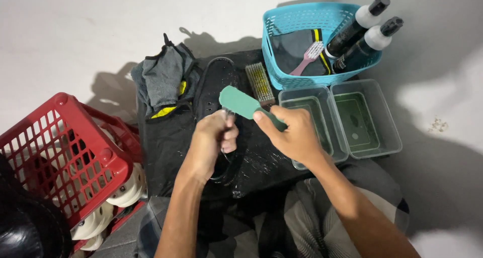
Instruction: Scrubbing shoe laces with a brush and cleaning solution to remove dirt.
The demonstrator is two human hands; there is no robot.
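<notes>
My right hand [294, 134] grips the handle of a green brush [240, 102], its flat back facing up. My left hand [214, 137] is closed just under the brush head, touching its bristles; what it pinches is hidden. Both hands hover over a black shoe [216, 82] lying on a black mat [166, 137]. A wooden brush with pale bristles [260, 83] lies beside the shoe.
A blue basket [302, 21] at the back holds two black bottles with white necks [365, 19], a pink toothbrush [307, 56] and a dark cloth. Two clear tubs of water [362, 117] stand to the right. Grey cloths [163, 77] lie left; a red basket [60, 152] sits over white shoes.
</notes>
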